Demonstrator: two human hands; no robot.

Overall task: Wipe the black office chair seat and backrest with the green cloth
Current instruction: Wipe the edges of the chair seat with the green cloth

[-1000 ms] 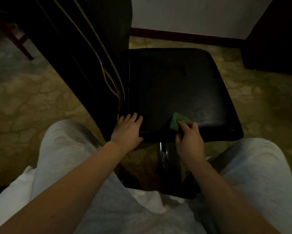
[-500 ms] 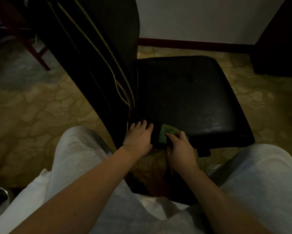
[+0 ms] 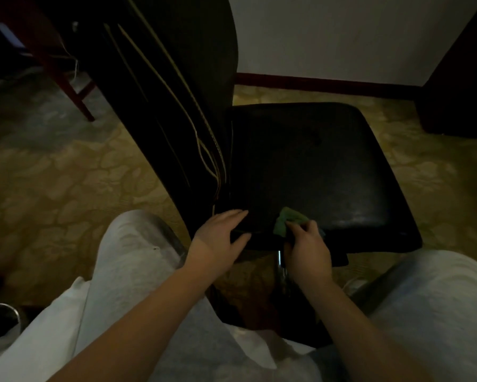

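The black chair seat (image 3: 314, 166) fills the middle of the view, with its tall backrest (image 3: 182, 78) rising at the left, edged with pale piping. A small green cloth (image 3: 285, 220) lies bunched on the seat's near edge. My right hand (image 3: 307, 249) grips the cloth against that edge, fingers curled over it. My left hand (image 3: 220, 235) rests on the near left corner of the seat, fingers straight on top and the thumb under the rim.
Patterned carpet (image 3: 66, 183) surrounds the chair. A red wooden furniture leg (image 3: 66, 84) stands at the back left, a dark cabinet (image 3: 463, 92) at the right against the wall. The chair's metal post (image 3: 281, 266) drops below the seat between my knees.
The green cloth and my right hand slid left along the seat's near edge, then back a little to the right. My left hand stayed on the corner.
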